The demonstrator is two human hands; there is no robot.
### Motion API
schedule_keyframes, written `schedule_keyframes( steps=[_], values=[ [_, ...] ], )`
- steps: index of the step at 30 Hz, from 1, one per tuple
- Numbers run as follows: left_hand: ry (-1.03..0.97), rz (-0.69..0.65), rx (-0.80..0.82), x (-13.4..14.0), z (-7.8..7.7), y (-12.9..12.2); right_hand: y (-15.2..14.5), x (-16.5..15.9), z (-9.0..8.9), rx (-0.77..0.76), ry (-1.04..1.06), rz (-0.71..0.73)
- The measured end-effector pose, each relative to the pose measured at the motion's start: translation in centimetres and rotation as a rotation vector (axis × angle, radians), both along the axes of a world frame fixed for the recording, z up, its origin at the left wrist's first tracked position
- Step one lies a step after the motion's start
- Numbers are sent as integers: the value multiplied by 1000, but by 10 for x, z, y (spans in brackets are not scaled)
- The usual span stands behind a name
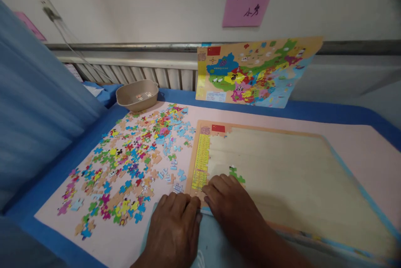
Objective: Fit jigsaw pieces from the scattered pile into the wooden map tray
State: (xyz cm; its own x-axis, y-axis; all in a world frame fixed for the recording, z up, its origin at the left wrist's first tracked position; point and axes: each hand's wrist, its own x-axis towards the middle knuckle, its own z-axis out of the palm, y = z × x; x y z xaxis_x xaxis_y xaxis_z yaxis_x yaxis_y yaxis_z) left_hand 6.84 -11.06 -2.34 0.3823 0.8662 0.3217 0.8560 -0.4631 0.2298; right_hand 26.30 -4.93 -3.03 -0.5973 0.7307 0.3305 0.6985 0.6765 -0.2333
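A wooden puzzle board (282, 167) lies in front of me, its border and left text column in place. My left hand (175, 226) is closed over the board's near left corner, index finger on top and thumb at the front edge. Just right of it, my right hand (225, 197) rests low over the board with curled fingers, tips by the yellow text strip (202, 155). Whatever is under those fingertips is hidden. A few joined green puzzle pieces (237, 174) lie on the board beyond the right knuckles. Several white-blue text pieces (178, 187) lie beside the left hand.
Many loose jigsaw pieces (125, 167) spread across the pink sheet (46, 218) at left. Behind them stands a beige basin (137, 92) with a few pieces inside. A printed map picture (250, 73) leans against the wall. A blue curtain (37, 84) hangs at left.
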Motion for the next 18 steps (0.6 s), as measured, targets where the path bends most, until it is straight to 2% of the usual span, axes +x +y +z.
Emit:
schedule_keyframes(
  steps=[8, 18],
  values=[
    [28, 17, -38, 3, 2, 3, -2, 3, -5, -32, 12, 2],
    [35, 15, -63, 3, 1, 2, -15, 12, 5, 58, 61, 14]
  ],
)
